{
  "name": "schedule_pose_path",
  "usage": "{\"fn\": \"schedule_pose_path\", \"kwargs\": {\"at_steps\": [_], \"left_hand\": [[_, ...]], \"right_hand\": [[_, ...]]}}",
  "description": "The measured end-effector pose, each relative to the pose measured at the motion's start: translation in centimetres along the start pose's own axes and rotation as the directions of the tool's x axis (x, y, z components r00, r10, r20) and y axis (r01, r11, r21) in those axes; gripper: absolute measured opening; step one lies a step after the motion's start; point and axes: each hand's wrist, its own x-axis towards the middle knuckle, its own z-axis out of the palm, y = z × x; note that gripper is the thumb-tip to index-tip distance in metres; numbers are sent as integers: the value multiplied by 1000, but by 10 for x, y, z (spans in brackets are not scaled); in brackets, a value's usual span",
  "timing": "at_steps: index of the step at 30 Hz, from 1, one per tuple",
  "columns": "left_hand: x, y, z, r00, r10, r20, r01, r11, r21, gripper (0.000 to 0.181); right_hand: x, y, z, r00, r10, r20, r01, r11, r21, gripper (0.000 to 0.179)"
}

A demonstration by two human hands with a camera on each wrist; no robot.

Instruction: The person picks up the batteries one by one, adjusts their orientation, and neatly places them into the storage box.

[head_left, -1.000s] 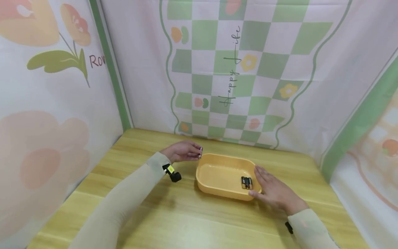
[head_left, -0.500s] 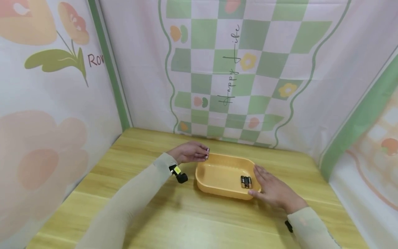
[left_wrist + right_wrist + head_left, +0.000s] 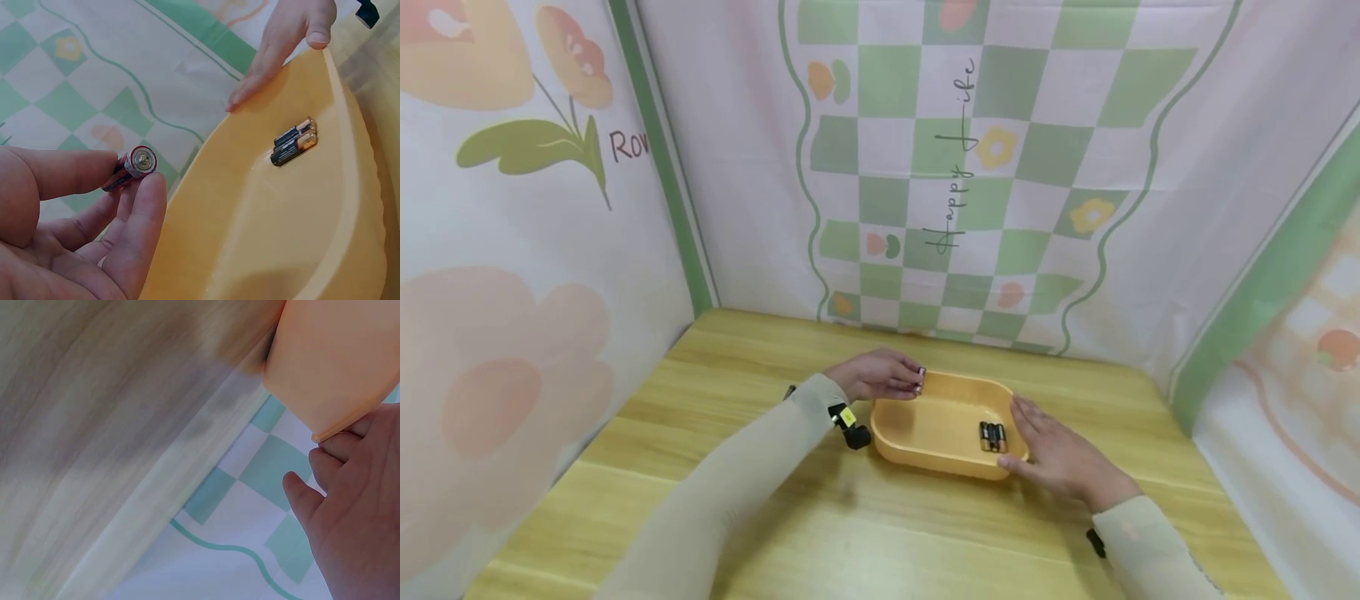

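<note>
My left hand [image 3: 880, 377] pinches a battery [image 3: 139, 164] between thumb and fingers, over the far left part of a yellow plastic tray [image 3: 936, 461]. The battery is red and dark, and its silver end faces the left wrist camera. Inside the tray, near its right end, dark batteries with copper-coloured ends [image 3: 992, 437] lie side by side. My right hand [image 3: 1063, 450] rests against the tray's right end, fingers fairly straight along the outside and thumb at the near corner. The right wrist view shows its fingers touching the tray's outer side.
The tray stands on a wood-grain table [image 3: 880, 533]. A cloth backdrop with green and white checks [image 3: 887, 200] hangs behind it, and printed cloth panels [image 3: 535, 333] flank both sides. Black wrist cameras [image 3: 856, 437] are strapped at the sleeves.
My left hand has moved right and slightly nearer with the battery, from beside the tray's far left corner to above its inside. The right hand and tray stay almost still.
</note>
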Motion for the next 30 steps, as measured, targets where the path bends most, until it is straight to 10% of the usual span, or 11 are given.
{"fn": "schedule_pose_path", "kwargs": {"at_steps": [30], "left_hand": [[29, -20, 37, 1000, -14, 8, 14, 1000, 19, 31]], "right_hand": [[-1, -1, 0, 999, -11, -30, 12, 1000, 18, 89]]}}
